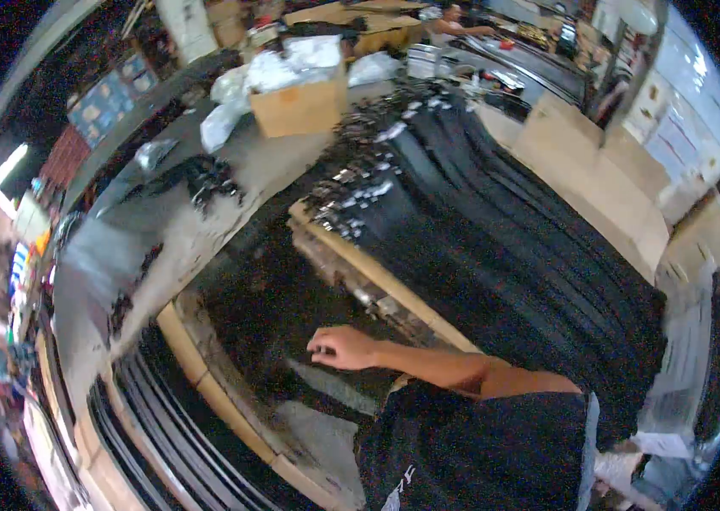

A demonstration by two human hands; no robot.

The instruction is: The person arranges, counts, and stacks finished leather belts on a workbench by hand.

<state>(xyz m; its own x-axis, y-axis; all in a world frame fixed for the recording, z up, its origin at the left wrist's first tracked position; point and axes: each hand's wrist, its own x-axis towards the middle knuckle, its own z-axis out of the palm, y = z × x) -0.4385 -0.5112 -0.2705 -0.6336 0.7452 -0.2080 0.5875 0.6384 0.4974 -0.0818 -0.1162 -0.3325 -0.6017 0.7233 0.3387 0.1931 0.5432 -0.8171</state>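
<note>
Table [394, 286] under black strips [505, 247], curled hand [345, 349], cluttered workshop [675, 111] beyond

Slightly below the centre of the frame is my R hand [343, 347], fingers loosely bent, w/ small gap betw. them & thumb. Right of centre lies a big pile of long black pieces [505, 255]; other black strips [177, 422] are lower left. Upper centre-left stands a cardboard box [296, 109] w/ pale plastic [305, 60]. My black shirt [479, 447] fills the bottom, approx. centre-right.
</note>
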